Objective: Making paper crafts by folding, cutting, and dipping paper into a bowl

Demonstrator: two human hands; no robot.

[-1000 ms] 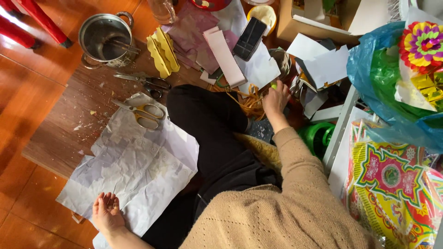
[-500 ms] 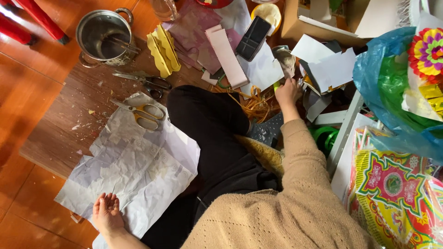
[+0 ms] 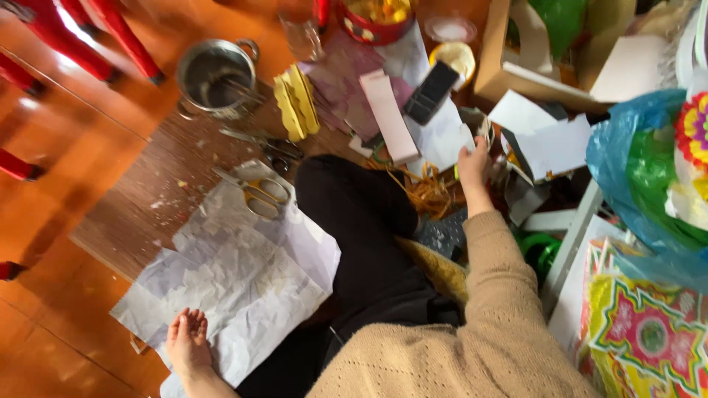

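Right hand [image 3: 472, 163], arm stretched forward in a tan knit sleeve, fingers curled at a small round container [image 3: 476, 121] among white paper scraps, grip on it unclear; bare foot [image 3: 188, 340] lies on crumpled paper [image 3: 243, 280], scissors [image 3: 254, 190] beyond the black-clad knee.

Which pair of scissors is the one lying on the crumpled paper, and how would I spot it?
Find the big crumpled white paper sheet spread on the floor beside the person's black-clad knee. At its far corner lie the yellow-handled scissors, blades pointing towards the steel pot. The other scissors, just beyond on bare wood, have dark handles instead.
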